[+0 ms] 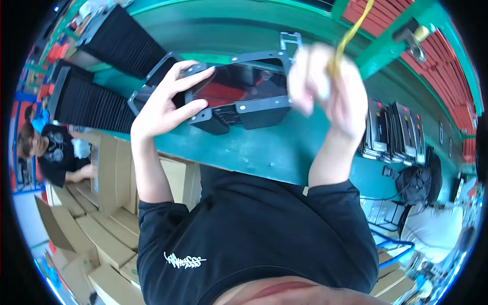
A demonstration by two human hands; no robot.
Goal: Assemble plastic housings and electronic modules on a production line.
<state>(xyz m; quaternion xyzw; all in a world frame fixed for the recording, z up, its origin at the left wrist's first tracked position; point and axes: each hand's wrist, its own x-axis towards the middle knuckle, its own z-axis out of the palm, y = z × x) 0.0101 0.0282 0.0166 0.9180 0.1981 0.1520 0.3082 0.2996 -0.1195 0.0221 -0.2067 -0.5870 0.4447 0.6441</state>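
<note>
Fingers of our left hand [165, 101] spread over the left end of a black case [244, 87], thumb and forefinger set apart against it, with nothing pinched that we can see. The case lies before us on the green bench [284, 152], glossy dark face up. Our right hand [333, 84] is at its right end, curled and blurred, where a yellow cord [352, 33] hangs; we cannot tell whether we pinch the cord or something on it. We judge the step in hand to be work at that right end, the left hand steadying. The next move seems to call for a firm left hand and a careful right one near the edge. We read no label on the case. White script [184, 261] on our shirt [264, 223] is too stylised to make out. Farther out, black stacks [122, 43] stand at left; panels [391, 133] at right carry small red marks, illegible to us. Beyond the cartons [109, 239], a co-worker's [57, 147] shirt bears a pale print, also unreadable.
</note>
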